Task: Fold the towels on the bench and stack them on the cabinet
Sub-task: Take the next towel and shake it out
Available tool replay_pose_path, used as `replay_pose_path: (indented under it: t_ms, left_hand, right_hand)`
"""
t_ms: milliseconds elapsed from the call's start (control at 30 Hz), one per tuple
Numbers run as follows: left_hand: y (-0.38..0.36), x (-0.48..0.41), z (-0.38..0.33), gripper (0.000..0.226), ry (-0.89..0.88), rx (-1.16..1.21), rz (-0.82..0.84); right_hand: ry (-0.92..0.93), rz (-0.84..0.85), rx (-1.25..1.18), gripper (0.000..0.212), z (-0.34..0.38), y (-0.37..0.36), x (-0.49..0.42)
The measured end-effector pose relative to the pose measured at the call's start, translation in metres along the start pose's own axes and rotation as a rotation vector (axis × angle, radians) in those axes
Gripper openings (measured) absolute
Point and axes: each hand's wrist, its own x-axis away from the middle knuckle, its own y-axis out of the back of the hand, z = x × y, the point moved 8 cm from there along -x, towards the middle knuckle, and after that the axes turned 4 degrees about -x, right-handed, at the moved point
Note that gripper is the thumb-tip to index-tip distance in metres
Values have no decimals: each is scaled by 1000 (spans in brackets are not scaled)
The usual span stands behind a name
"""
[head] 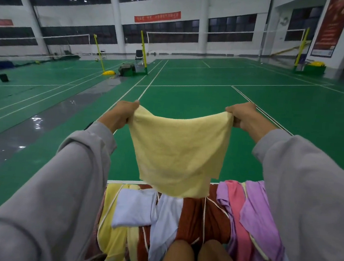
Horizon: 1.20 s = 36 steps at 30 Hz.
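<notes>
Towel [177,149], pale yellow, one in number, is held spread out in the air. One left hand [122,113] pinches the towel's upper left corner and one right hand [245,118] pinches its upper right corner, fingers curled on the cloth; the top edge sags between them. Directly below the towel lies one heap [201,216] of unfolded cloths: two white pieces [133,208], one rust-brown piece with cream edging, one pink piece [237,200], purple cloth [257,212] of uncertain count, and yellow cloth [110,229] at the left. Whether the towel's lower edge touches the heap cannot be told. Two bare knees [178,258] show below the towel. Two grey sleeves [75,174] flank it. Beyond the towel lie a green court floor [191,94] and three yellow net posts [143,51].
</notes>
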Motion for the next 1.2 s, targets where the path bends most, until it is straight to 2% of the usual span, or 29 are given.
replay_pose_path:
  t_ms: [67,167,267,367,433,533,600,667,733,800,867,933,1000,1100,1200]
  left_hand:
    - [-3,1,0,42,-2,-15,-3]
    - [-10,3,7,40,16,-77,13]
    - [-19,5,14,39,33,-82,46]
    - [-26,7,11,31,5,-79,70]
    - [-28,8,6,29,-9,-7,74]
    - [-26,3,7,22,36,190,61]
    - [-29,-2,9,13,43,234,86]
    - [-34,-7,8,27,19,212,86]
    - [-30,-9,2,22,-63,146,-10]
    - [-27,-13,-4,13,-136,62,-65]
    - [-24,-16,-7,20,-151,29,-75]
    - [-22,-17,-11,26,-173,36,-77]
    - [-22,-15,-17,21,-229,-12,-77]
    - [-27,-12,-19,17,-274,-153,-10]
    - [-32,-3,-28,19,-418,-517,23]
  right_hand:
    - [-142,105,37,4,-19,-5,7]
    - [-382,219,34,11,-55,-3,17]
    - [-528,227,-1,19,-83,1,22]
    - [-516,158,-206,23,-82,-2,20]
    - [-409,111,-431,28,-63,-1,17]
    - [-333,257,-552,17,-44,-9,23]
    - [-282,260,-428,27,-39,-8,21]
    - [-103,76,-301,30,-27,6,4]
    - [73,-19,-172,25,-8,17,-6]
    - [177,69,34,26,8,16,-8]
    - [252,135,257,24,18,18,-7]
    - [331,110,482,18,28,23,-5]
    - [422,42,638,13,38,27,-3]
    - [513,-52,812,16,49,32,-1]
    - [547,-88,955,18,54,33,-1]
